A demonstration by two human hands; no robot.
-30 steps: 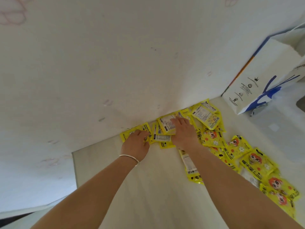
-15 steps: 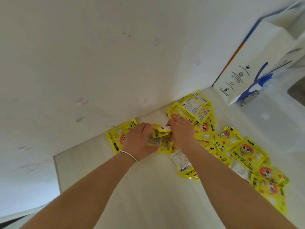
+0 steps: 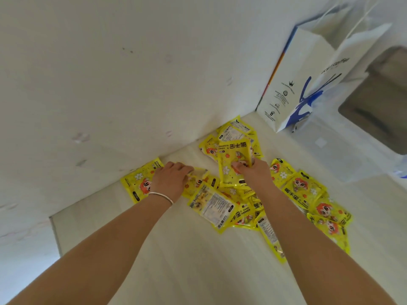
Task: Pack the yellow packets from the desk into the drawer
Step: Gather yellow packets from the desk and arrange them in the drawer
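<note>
White desk (image 3: 176, 249) against a wall (image 3: 132, 73), paper bag (image 3: 308, 80) at right. Yellow packets (image 3: 308, 190) heaped near the wall. Right hand (image 3: 253, 172) pinches one packet (image 3: 233, 159) lifted off the heap. Left hand (image 3: 170, 180), bracelet (image 3: 160, 196) on wrist, fingers curled on another packet (image 3: 198, 175).
</note>
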